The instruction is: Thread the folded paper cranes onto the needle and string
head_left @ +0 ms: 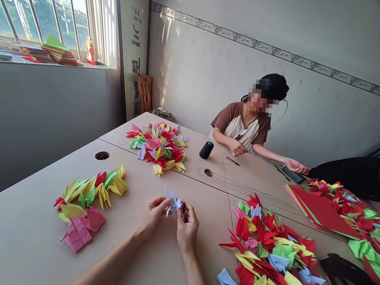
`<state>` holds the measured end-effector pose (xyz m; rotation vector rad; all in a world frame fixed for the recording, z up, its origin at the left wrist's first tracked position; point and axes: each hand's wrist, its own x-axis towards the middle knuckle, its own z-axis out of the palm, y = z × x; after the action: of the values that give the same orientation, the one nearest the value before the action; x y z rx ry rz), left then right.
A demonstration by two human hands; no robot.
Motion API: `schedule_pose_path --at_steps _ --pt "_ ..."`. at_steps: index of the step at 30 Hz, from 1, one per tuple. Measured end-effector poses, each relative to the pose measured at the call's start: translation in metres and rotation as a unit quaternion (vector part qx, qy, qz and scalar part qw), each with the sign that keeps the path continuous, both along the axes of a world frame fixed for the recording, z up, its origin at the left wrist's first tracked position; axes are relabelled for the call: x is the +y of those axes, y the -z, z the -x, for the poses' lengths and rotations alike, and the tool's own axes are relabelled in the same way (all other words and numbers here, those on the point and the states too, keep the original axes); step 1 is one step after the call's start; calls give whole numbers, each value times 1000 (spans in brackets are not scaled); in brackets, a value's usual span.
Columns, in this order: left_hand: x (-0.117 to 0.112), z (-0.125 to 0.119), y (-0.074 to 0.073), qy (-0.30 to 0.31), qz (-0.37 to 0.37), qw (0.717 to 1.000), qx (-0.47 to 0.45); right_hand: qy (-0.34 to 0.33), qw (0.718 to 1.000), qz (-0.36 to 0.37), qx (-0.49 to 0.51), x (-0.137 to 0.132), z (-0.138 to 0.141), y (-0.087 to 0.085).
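Over the middle of the table, a pale blue folded paper crane (174, 202) is held between my two hands. My left hand (156, 211) pinches its left side between thumb and fingers. On the other side, my right hand (187, 227) is closed on the crane too, and a small dark slim object (184, 210) shows among its fingers; its kind is too small to tell. To the left lies a row of folded paper cranes (92, 190) in yellow, green, red and pink. A large heap of paper cranes (276, 259) spreads to the right of my hands.
Farther back are another crane pile (160, 146), a black thread spool (206, 150), a pen (233, 161) and loose threads (250, 189). The table has round holes (102, 155). A co-worker (244, 121) sits opposite; another person's dark sleeve (342, 172) reaches in near red paper sheets (323, 212).
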<state>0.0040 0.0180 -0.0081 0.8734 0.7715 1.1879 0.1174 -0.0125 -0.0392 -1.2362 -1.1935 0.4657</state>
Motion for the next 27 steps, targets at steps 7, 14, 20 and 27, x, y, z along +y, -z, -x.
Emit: schedule_pose_path --at_steps 7,14,20,27 --pt "-1 3 -8 21 18 1000 -5 16 1000 0 -10 -2 0 -4" --pt "-1 2 -7 25 15 1000 4 28 999 -8 -17 -2 0 -3" --pt "7 3 3 1 50 996 -75 22 998 -14 -55 -1 0 -3" --pt "12 4 7 -27 38 991 -129 33 988 -26 -148 -9 6 -16"
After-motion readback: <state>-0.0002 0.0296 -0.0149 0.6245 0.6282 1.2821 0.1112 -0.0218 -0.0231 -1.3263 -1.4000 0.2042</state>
